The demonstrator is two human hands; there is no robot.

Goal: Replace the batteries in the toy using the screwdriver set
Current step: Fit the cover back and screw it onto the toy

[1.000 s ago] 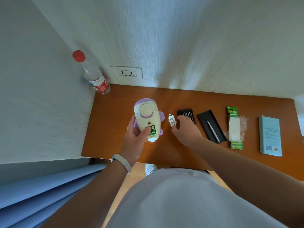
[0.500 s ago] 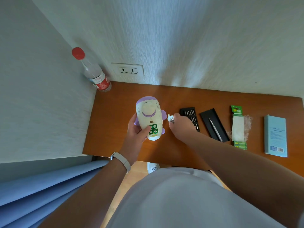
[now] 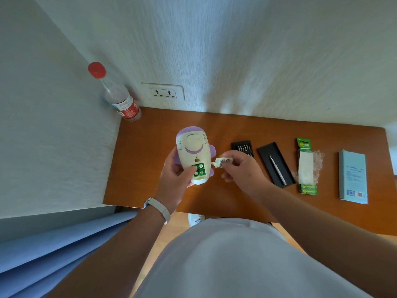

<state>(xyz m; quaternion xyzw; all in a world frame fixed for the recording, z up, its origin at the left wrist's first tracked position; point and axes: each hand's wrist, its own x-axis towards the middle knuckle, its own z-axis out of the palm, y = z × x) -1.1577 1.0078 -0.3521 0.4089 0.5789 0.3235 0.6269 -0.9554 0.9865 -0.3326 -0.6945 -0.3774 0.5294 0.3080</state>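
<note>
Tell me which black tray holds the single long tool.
The tray nearer the battery pack: one slim metal tool lies in it. The other tray, by the right hand, holds short bits.

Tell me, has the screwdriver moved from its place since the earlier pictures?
No. The screwdriver lies in its black tray as before, and the tray keeps its place between the bit case and the battery pack.

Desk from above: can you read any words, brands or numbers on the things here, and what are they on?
"GP": on the green battery pack, at its top and again at its near end.
Red bottle label: print too blurred to read.
Blue box: lines of print and a code patch, too small to read.
No writing shows on the toy or the wall socket.
</note>
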